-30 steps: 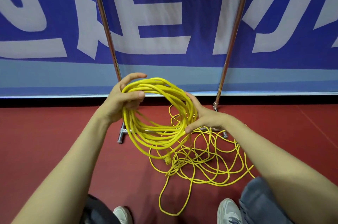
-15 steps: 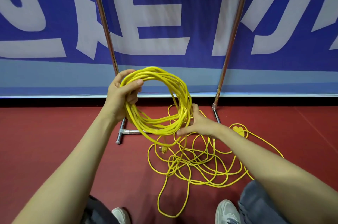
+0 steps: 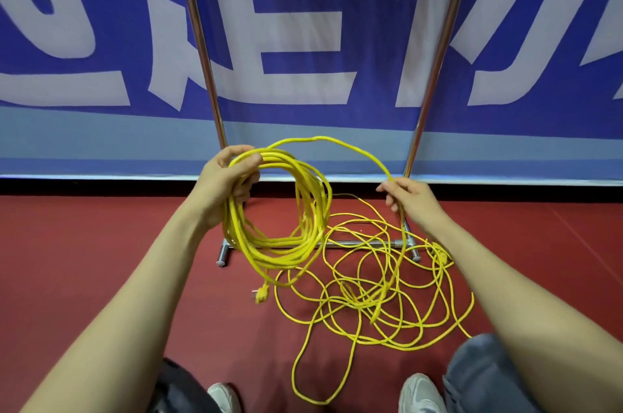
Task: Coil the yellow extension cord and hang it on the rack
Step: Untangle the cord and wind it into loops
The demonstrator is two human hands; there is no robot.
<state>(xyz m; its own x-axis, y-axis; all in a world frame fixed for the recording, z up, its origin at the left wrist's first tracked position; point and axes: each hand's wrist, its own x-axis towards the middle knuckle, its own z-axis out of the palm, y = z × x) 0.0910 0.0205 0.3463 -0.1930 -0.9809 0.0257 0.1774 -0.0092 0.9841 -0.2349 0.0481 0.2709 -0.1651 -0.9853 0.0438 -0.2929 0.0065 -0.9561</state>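
Yellow extension cord right in the middle of the frame, bright and thin, part wound, part spilled! The left hand, centre left, has fingers and thumb curled round the top of the coil. It's a bundle of many round loops hanging clear of the floor, in front of the rack's base bar. The plug dangles off the bottom of that bundle, slightly blurred, just above the red floor.

One single strand arcs up out of the left hand, over the top, and down to the right hand at centre right. That hand pinches it between thumb and curled fingers, and from there the strand drops straight into the loose tangle. The tangle is a messy sprawl of overlapping loops on the floor, lower centre to lower right, one long loop trailing towards the bottom edge.

The chrome rack stands behind: two uprights leaning out through the top of the frame, feet on the floor, nothing of the cord on it yet. Behind it, a blue and white banner. Bottom edge: two white shoes and blue jeans
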